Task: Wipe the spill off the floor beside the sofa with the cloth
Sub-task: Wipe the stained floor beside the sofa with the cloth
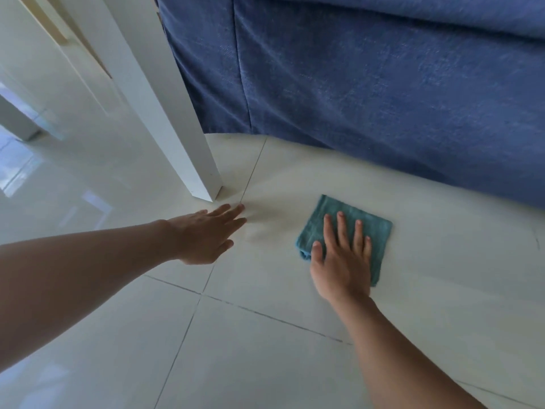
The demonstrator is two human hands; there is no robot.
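A folded teal cloth (368, 225) lies flat on the pale tiled floor (265, 349), a short way in front of the blue sofa (383, 84). My right hand (343, 261) presses flat on the cloth with fingers spread, covering its near half. My left hand (206, 234) rests palm down on the bare tile to the left of the cloth, fingers extended and holding nothing. No spill shows clearly on the glossy tiles.
A white table leg (188, 149) meets the floor just beyond my left hand's fingertips. The sofa's fabric skirt reaches the floor along the back and right. Dark grout lines cross the tiles. Glossy open floor stretches to the left.
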